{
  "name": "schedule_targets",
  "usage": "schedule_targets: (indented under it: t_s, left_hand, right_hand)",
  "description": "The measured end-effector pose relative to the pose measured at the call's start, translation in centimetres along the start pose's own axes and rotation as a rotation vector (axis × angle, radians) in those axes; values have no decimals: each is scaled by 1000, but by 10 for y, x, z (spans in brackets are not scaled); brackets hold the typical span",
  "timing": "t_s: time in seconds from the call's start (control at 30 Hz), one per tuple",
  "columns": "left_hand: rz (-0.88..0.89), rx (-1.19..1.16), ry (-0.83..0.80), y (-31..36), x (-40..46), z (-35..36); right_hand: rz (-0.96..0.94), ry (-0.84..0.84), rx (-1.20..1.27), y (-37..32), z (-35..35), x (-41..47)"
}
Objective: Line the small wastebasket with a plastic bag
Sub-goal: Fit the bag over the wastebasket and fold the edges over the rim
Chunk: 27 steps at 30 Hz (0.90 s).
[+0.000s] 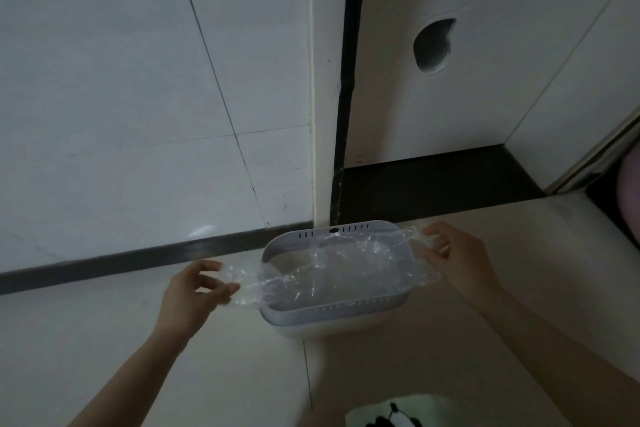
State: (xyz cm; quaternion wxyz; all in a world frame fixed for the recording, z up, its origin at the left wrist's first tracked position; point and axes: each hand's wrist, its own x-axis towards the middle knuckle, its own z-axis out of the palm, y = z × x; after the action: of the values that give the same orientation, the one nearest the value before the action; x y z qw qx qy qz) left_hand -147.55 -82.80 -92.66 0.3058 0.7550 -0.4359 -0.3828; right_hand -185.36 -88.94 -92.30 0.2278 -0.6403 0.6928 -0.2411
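Wastebasket [332, 314] stands on floor [104, 340], near wall corner.

Head view: plastic bag [332, 270] stretched over opening, not yet around rim. Left hand [194, 291] pinches left end, right hand [450, 260] pinches right end.

Risk, my judgement: thin film can tear or slip from fingers; light basket can tip when pulled.

No readable writing; panda picture [391, 416] at bottom edge.

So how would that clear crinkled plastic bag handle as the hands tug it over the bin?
The clear crinkled plastic bag looks thin and floppy: it sags and wrinkles between the left hand and right hand. It probably weighs next to nothing. Its glossy film may slip off the small grey rectangular wastebasket rim unless folded well over.
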Motion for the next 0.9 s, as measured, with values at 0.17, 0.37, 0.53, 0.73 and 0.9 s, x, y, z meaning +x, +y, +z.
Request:
schedule_targets:
  t_s: [0.17,0.37,0.53,0.73,0.9]
  left_hand:
    - [-52,117,-81,-1,-10,0]
    - [174,87,-170,62,-4,-14]
    - [494,391,-108,118,19,43]
    - [361,1099,-90,90,41,69]
    - [343,926,-61,64,43,46]
  right_hand:
    - [43,-68,-116,7,2,-3]
    - [-168,-39,-498,-25,-7,18]
    - [-437,-174,-518,-78,15,42]
    - [-507,-286,-831,-80,42,45]
    - [-491,-244,-814,-56,38,44]
